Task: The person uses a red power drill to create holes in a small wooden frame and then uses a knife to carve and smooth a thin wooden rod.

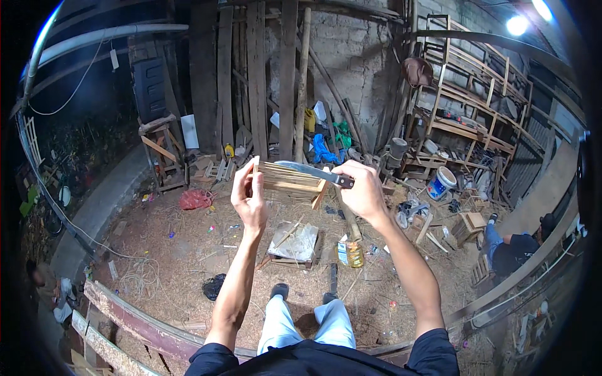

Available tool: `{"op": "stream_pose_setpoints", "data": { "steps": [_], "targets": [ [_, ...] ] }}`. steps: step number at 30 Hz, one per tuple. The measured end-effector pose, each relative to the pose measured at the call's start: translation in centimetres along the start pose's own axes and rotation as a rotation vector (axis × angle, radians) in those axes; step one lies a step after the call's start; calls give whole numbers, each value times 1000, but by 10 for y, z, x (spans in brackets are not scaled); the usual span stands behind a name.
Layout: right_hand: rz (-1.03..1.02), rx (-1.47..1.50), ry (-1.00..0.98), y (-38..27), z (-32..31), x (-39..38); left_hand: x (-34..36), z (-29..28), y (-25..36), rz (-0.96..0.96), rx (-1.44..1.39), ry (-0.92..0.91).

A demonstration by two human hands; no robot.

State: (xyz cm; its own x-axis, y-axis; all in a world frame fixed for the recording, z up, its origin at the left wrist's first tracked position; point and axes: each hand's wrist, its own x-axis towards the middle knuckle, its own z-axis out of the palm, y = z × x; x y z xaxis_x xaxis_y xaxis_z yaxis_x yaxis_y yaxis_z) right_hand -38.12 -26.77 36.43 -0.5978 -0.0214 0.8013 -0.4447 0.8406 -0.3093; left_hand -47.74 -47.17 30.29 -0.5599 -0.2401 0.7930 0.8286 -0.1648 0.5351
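My left hand (249, 194) holds up the left end of a bundle of thin wooden strips (290, 180), raised in front of me. My right hand (359, 188) grips the dark handle of a large curved knife (308, 170), whose blade lies across the top of the strips, pointing left. Both arms reach up from the lower edge. Below them are my legs in light trousers (304, 323) and dark shoes.
A small low bench (295, 243) stands on the littered dirt floor, with a yellow bottle (354, 252) beside it. Planks (257, 75) lean on the back wall. Wooden frames (476, 94) are stacked at right. A seated person (517, 247) is at right, another (47, 282) at lower left.
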Motion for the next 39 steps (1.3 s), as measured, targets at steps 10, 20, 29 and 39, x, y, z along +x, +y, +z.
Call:
{"op": "stream_pose_setpoints", "data": {
  "steps": [10, 20, 29, 39],
  "targets": [
    [46, -37, -100, 19, 16, -19, -4, -22, 7, 131, 674, -339],
    [-96, 142, -232, 30, 51, -50, -47, -8, -19, -801, 237, -1043],
    [42, 240, -118, 28, 54, -65, -88, -6, -38, -737, 154, -657],
    [529, 354, -245, 17, 52, -132, -113, -29, -60, -754, 165, -596]
  ]
}}
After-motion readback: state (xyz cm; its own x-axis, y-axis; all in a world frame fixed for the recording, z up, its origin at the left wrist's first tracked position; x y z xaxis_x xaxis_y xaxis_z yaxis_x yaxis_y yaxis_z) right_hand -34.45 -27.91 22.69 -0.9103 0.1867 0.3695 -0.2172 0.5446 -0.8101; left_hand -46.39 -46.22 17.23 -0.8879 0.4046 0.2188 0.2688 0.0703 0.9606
